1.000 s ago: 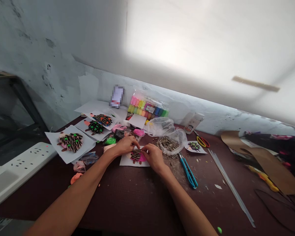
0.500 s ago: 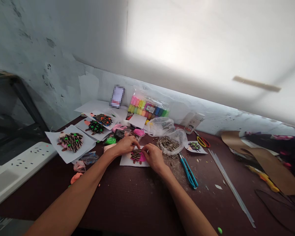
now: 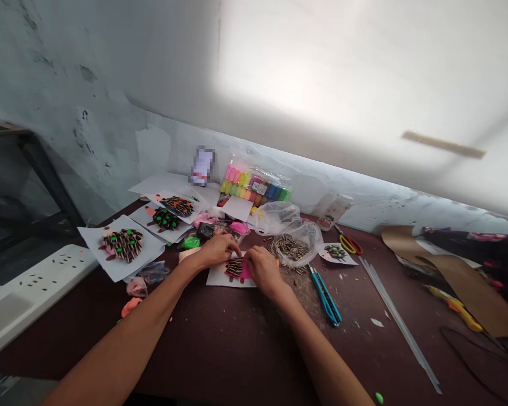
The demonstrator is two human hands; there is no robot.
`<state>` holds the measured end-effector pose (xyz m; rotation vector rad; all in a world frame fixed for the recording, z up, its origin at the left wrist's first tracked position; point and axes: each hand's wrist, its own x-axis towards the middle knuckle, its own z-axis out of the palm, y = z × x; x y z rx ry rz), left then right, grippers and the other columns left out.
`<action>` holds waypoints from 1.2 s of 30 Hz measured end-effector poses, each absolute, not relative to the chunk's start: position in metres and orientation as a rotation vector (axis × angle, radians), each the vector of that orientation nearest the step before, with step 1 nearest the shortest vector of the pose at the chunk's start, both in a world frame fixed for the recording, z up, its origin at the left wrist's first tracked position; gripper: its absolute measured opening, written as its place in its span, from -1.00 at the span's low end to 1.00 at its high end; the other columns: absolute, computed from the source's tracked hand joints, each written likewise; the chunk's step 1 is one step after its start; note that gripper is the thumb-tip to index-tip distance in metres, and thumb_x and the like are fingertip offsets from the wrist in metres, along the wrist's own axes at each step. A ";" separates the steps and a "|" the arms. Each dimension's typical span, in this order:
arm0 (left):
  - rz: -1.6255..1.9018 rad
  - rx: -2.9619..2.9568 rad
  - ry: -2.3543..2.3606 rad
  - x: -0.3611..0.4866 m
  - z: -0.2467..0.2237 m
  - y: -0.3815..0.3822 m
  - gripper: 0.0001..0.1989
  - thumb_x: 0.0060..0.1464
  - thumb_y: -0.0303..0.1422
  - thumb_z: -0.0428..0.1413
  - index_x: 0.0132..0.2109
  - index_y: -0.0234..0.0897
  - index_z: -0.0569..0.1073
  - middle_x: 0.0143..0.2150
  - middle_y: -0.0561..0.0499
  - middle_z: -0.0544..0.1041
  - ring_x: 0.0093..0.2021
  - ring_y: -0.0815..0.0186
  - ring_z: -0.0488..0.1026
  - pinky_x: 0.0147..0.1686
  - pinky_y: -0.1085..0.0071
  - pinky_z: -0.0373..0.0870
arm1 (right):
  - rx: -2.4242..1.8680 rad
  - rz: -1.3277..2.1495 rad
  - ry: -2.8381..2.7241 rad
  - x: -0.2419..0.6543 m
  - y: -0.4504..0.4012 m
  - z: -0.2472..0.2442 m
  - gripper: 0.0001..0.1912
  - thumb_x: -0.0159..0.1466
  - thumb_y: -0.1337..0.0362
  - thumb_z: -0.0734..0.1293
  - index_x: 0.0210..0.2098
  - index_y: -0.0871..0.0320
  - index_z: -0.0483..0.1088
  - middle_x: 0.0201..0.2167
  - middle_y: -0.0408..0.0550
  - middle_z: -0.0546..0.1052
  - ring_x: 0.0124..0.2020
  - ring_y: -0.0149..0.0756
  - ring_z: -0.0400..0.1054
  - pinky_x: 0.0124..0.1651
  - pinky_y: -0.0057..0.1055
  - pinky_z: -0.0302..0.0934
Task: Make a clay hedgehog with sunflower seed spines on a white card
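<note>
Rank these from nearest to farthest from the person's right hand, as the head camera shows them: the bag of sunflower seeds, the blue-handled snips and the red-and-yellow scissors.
Starting from the right hand:
1. Plastic bag of sunflower seeds, just ahead of the hand and slightly to its right.
2. Blue-handled snips, lying to the hand's right.
3. Red-and-yellow scissors, farther right and ahead.

That pixelated thing [image 3: 202, 166] by the wall is impossible to read, the left hand [image 3: 215, 251] and right hand [image 3: 263, 272] mostly cover the pink clay piece [image 3: 248, 272], and the power strip [image 3: 34, 287] runs off the left edge.

A dark worktable [image 3: 220, 349] holds paper sheets [image 3: 110, 268], sunflower seeds [image 3: 287, 248], scissors [image 3: 349, 244].
</note>
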<state>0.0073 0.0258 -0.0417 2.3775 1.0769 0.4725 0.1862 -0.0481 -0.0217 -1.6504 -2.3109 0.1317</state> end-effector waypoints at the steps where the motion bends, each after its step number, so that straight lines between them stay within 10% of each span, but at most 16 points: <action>1: 0.472 2.379 1.077 0.007 -0.042 0.026 -0.55 -0.08 -0.59 -0.02 -0.17 -0.13 0.65 -0.12 0.01 0.55 -0.10 0.28 0.45 -0.08 0.48 0.34 | -1.646 0.142 -2.303 0.186 -0.048 -0.021 -0.83 0.30 0.46 0.28 -0.39 0.17 0.45 -0.35 -0.07 0.48 -0.26 -0.32 0.30 -0.22 -0.46 0.07; 36: 0.508 2.402 1.119 0.009 -0.048 0.030 -0.61 -0.02 -0.56 0.01 -0.12 -0.18 0.62 -0.11 -0.01 0.60 -0.11 0.26 0.49 -0.05 0.44 0.36 | -1.918 -0.142 -1.983 0.233 -0.028 -0.026 -0.78 0.32 0.36 0.25 -0.28 0.10 0.56 -0.27 0.04 0.55 -0.18 -0.22 0.37 -0.18 -0.41 0.13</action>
